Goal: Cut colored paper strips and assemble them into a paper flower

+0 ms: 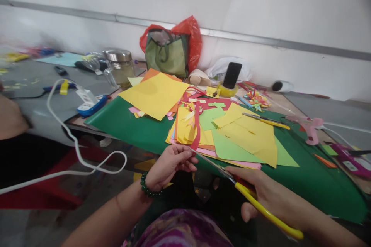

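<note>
My left hand [174,162], a green bead bracelet on its wrist, pinches the lower end of a narrow red paper strip [197,127]. The strip runs up over a stack of yellow paper [185,123] at the table's front edge. In my right hand [257,189] is a pair of scissors [252,198] with yellow handles. The blades point left, and their tips meet the strip's end beside my left fingertips. Whether the blades are parted there is too small to tell.
Yellow and green sheets [246,135] cover the green mat [116,115]. A yellow-handled tool [266,119] lies on them. Further right is a pink glue gun [308,127]. Behind stand a phone [232,75], a glass jar [118,69] and a green bag [168,54]. A white cable [77,142] hangs at the left.
</note>
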Motion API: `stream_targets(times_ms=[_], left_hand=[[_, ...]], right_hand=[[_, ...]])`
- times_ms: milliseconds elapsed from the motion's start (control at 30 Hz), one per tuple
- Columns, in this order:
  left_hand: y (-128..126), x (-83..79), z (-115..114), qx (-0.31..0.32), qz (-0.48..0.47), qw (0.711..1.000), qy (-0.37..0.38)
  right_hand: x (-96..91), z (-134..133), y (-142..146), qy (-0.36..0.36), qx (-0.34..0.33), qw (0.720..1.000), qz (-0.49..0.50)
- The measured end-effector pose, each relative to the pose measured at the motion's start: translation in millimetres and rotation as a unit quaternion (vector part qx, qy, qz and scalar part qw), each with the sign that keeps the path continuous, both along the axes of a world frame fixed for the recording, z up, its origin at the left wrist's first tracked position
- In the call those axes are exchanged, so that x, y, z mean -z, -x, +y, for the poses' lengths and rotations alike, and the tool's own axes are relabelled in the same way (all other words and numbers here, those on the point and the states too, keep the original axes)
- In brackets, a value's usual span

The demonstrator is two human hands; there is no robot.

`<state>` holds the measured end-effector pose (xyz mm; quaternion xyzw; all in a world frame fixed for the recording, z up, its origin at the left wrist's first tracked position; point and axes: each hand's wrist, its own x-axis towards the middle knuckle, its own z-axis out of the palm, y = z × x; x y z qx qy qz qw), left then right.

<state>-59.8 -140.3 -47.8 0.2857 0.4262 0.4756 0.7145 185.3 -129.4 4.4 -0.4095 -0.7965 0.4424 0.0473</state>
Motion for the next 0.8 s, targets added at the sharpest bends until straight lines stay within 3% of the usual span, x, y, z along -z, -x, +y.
stream_targets(times_ms=[133, 233, 400, 533, 633, 733, 800], left_hand=[[1.2, 0.6, 0.9, -0.005, -0.009, 1.000, 0.005], [1.7, -0.7, 2.1, -0.006, -0.009, 1.000, 0.004], [1.7, -3.8, 3.1, 0.002, -0.002, 1.000, 0.005], [6.8, -11.9, 1.0, 0.003, 0.011, 1.000, -0.019], [11.5, -29.0, 4.2, -0.007, 0.017, 0.998, -0.063], [8.2, -53.5, 23.2, -0.011, 0.009, 0.993, -0.114], [-0.9, -68.9, 47.9, 0.002, 0.003, 0.990, -0.143]], right_hand=[[-5.7, 0.4, 6.6, 0.065, 0.015, 0.998, -0.004], [-5.9, 1.6, 9.6, 0.074, 0.032, 0.997, -0.023], [-4.1, 4.3, 6.4, 0.029, 0.036, 0.998, -0.042], [-9.4, 19.6, -22.1, -0.070, 0.093, 0.992, -0.049], [-11.9, 49.2, -57.9, -0.193, 0.200, 0.959, -0.056], [-5.3, 86.1, -89.7, -0.299, 0.297, 0.892, -0.163], [4.6, 106.5, -103.4, -0.333, 0.334, 0.843, -0.259]])
